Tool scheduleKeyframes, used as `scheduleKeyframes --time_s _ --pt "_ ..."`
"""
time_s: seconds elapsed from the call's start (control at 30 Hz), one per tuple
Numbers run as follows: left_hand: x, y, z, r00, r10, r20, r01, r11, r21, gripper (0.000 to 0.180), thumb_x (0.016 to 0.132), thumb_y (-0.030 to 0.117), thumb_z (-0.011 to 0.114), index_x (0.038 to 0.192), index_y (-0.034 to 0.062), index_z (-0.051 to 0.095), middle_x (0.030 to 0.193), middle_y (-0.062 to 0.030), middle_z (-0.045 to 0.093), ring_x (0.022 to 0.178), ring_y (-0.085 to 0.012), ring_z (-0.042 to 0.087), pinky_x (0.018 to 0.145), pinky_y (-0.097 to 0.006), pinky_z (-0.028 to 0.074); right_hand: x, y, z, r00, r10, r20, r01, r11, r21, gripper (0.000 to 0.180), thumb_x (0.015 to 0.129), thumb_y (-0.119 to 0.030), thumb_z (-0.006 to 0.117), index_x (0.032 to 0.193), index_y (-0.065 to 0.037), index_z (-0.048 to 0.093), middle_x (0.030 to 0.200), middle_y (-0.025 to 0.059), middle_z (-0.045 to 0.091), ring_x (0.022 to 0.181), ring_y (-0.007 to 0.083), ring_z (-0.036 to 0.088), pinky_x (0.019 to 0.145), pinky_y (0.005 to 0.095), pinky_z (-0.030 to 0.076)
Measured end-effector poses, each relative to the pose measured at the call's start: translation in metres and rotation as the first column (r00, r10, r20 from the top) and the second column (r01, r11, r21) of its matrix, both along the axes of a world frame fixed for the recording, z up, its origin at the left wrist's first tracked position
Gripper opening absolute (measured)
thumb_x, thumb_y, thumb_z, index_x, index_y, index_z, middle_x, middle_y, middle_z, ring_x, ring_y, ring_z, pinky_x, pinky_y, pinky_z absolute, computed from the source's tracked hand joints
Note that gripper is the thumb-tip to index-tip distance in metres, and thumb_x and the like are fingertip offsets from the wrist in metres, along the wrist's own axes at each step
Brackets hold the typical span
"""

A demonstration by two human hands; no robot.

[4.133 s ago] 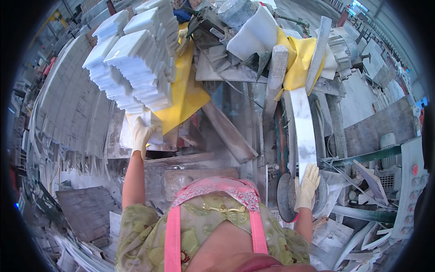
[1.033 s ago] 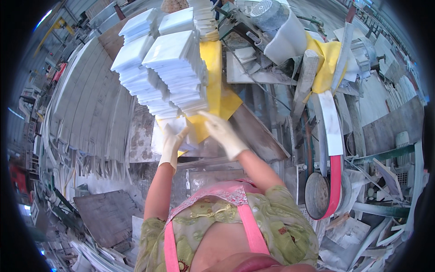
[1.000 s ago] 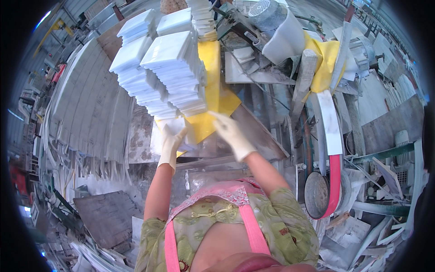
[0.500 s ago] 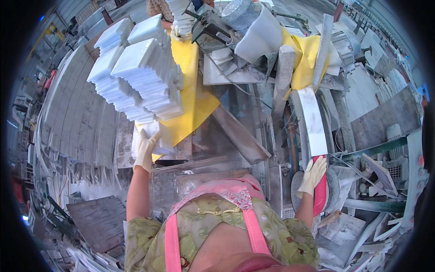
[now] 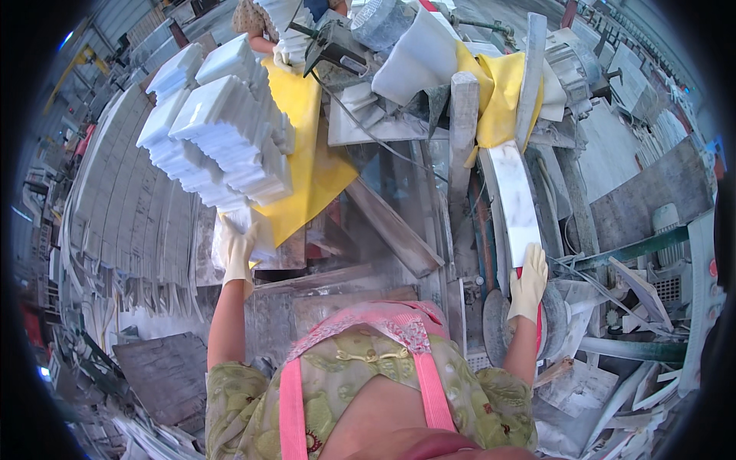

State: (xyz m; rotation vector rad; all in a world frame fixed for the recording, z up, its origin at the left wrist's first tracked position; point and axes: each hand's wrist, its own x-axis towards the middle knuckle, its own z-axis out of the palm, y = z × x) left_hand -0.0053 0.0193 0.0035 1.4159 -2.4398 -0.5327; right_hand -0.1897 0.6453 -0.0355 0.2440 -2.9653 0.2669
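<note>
Head view: left hand (image 5: 236,253) flat under stacked white stone tiles (image 5: 218,134), grip closed on the lowest; right hand (image 5: 529,282) apparently clasps a long marble strip (image 5: 515,199), likely heavy, stiff, brittle, best held near its end.

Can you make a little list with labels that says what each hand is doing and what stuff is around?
Place: dusty stone-cutting workbench
Left hand: gloved, resting on a white stone piece under the stacks
Right hand: gloved, on the near end of a long white marble strip
Stacks: white stone tiles piled in stepped rows, at the left
Under the stacks: yellow sheet
Far end: power tool and another person's gloved hand
Near right hand: round grey disc
</note>
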Motion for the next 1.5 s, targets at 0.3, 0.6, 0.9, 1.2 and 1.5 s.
scheduleKeyframes --time_s 0.3,0.6,0.9,1.2,1.5 --pt "-0.001 -0.002 -0.001 0.999 0.019 0.028 -0.019 1.0 -0.005 0.103 0.077 0.05 0.077 0.158 0.0063 0.031 0.142 -0.0272 0.055 0.129 -0.0412 0.057 0.106 -0.047 0.046 -0.034 0.003 -0.01 0.992 0.114 -0.046 -0.105 0.981 0.165 0.072 0.09 -0.023 0.067 0.152 0.0 0.037 0.157 0.0198 0.042 0.147 0.0317 0.038 0.124 0.047 0.024" --pt "-0.001 0.0 0.0 1.0 0.01 0.01 -0.01 0.999 -0.048 0.102 0.075 0.05 0.077 0.155 0.0047 0.034 0.14 -0.0269 0.057 0.126 -0.0414 0.059 0.104 -0.047 0.048 -0.068 -0.004 0.006 0.948 0.293 -0.123 -0.236 0.909 0.343 0.067 0.092 -0.025 0.065 0.152 -0.005 0.042 0.153 0.0118 0.048 0.144 0.025 0.042 0.123 0.0511 0.025" --pt "-0.001 0.006 0.005 1.0 0.014 0.026 -0.014 1.0 -0.017 0.105 0.076 0.052 0.077 0.157 0.0025 0.032 0.142 -0.0285 0.055 0.128 -0.0414 0.057 0.105 -0.046 0.046 -0.105 -0.038 -0.007 0.975 0.207 -0.075 -0.154 0.884 0.442 0.097 0.078 -0.015 0.074 0.159 -0.002 0.023 0.162 0.0138 0.033 0.151 0.0286 0.031 0.125 0.0484 0.02" --pt "0.001 0.005 0.012 0.996 -0.017 0.083 0.017 1.0 0.002 0.1 0.081 0.055 0.072 0.156 0.0014 0.032 0.147 -0.0248 0.053 0.134 -0.0389 0.053 0.108 -0.043 0.044 -0.118 -0.046 0.054 0.983 0.06 0.171 -0.078 0.992 0.099 0.051 0.092 -0.031 0.069 0.132 -0.001 0.057 0.125 0.0247 0.067 0.115 0.0405 0.065 0.097 0.0477 0.053" --pt "0.011 -0.005 0.037 0.963 -0.242 0.114 0.231 0.967 0.108 0.102 0.084 0.06 0.069 0.154 -0.0044 0.033 0.135 -0.0303 0.06 0.128 -0.0409 0.058 0.105 -0.043 0.047 -0.017 -0.236 0.069 0.739 0.664 0.115 0.04 0.128 -0.991 0.036 0.099 -0.034 0.066 0.11 -0.001 0.073 0.09 0.0001 0.071 0.073 0.0068 0.062 0.064 0.0255 0.048"
